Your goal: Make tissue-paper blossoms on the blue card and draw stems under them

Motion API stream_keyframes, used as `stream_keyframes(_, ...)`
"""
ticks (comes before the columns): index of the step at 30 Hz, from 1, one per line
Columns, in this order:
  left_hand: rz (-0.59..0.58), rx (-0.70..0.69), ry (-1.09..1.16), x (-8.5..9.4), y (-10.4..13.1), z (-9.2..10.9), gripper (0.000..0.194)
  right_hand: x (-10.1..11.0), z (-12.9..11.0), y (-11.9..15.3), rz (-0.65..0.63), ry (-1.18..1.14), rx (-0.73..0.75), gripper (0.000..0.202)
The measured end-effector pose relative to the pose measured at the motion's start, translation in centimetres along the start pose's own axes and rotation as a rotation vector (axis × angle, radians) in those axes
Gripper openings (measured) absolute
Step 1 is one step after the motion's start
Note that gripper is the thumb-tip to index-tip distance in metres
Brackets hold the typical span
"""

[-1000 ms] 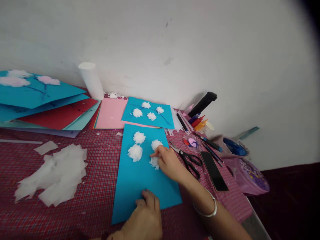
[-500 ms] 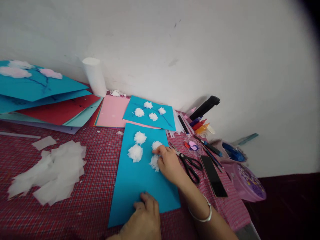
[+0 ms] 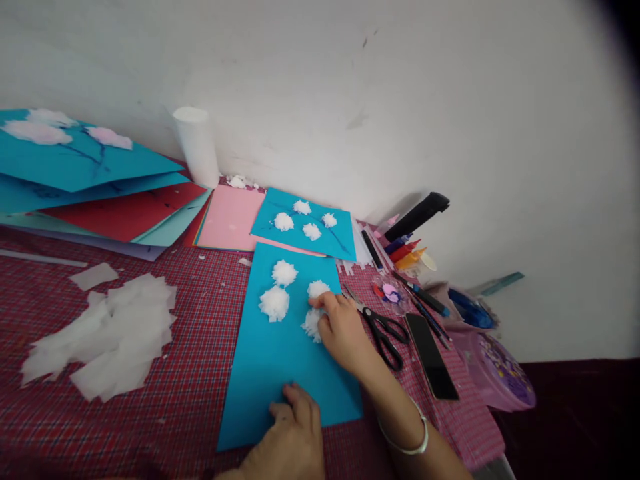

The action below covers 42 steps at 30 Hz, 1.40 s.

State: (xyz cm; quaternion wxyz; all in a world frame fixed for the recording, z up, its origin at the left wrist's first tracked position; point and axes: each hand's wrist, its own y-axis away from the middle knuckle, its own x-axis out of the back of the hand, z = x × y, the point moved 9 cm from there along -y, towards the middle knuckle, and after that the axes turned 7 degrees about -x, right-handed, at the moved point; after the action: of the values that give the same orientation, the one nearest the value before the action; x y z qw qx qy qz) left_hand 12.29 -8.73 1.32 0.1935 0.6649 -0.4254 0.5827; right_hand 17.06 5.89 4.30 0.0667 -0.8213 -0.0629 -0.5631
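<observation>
A blue paper sheet [image 3: 280, 360] lies lengthwise before me with several fluffy white tissue-paper flowers on it. Two of them, an upper flower [image 3: 285, 273] and a larger flower [image 3: 274, 304], sit on its left half. On the right half, my right hand [image 3: 346, 333] has its thumb and fingers closed at a tissue-paper flower [image 3: 312, 325], hiding part of it. The index fingertip touches the lower edge of another flower [image 3: 318, 289] just above. My left hand [image 3: 295, 437] rests open on the sheet's near end, fingers stretched out. Black-handled scissors [image 3: 383, 327] lie right of my right hand.
Left are loose white tissue squares [image 3: 125, 327] and a stack of coloured sheets [image 3: 125, 217]. A white roll [image 3: 197, 150] stands by the wall. Behind lies a flowered blue card [image 3: 273, 207]. Right are a phone [image 3: 433, 360], paint tubes [image 3: 405, 252] and a pink tub [image 3: 493, 373].
The camera view has shifted slightly, moving most things a little to the right in the picture. Both hands stay nearly where they were on the blue sheet.
</observation>
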Motion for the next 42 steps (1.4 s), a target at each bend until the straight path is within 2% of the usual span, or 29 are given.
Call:
stream_keyframes(5, 0.028, -0.022, -0.062, -0.3, 0.0, 0.6, 0.033, -0.3, -0.4, 0.2, 0.013, -0.094, 0.039, 0.034)
stream_keyframes(12, 0.094, -0.004, -0.116, -0.1, 0.0, 0.7, 0.036, -1.6, -2.1, -0.1, -0.003, -0.135, 0.201, 0.043)
stream_keyframes(16, 0.106, 0.003, -0.104, -0.1, -0.1, 0.8, 0.038, -2.0, -2.4, -0.6, -0.027, -0.096, 0.188, 0.04)
stream_keyframes(20, 0.138, 0.082, -0.106, -1.3, -0.3, 1.5, 0.038, -2.0, -2.9, -1.1, -0.054, -0.058, 0.184, 0.037)
stream_keyframes(24, 0.121, 0.141, -0.095, -2.6, -0.4, 2.1, 0.04, -2.4, -3.4, -1.7, -0.079, -0.019, 0.209, 0.037)
stream_keyframes(27, 0.147, 0.154, -0.084, -1.8, -0.4, 1.6, 0.04, -2.7, -3.3, -2.0, -0.078, 0.002, 0.2, 0.038)
stream_keyframes(33, 0.179, 0.078, -0.074, 0.5, -0.3, 0.4, 0.034, -2.7, -3.2, -1.6, -0.077, 0.01, 0.186, 0.038)
stream_keyframes(42, 0.091, -0.014, -0.066, 0.6, -0.4, 0.4, 0.041, -1.3, -1.9, 1.4, -0.082, -0.003, 0.139, 0.037)
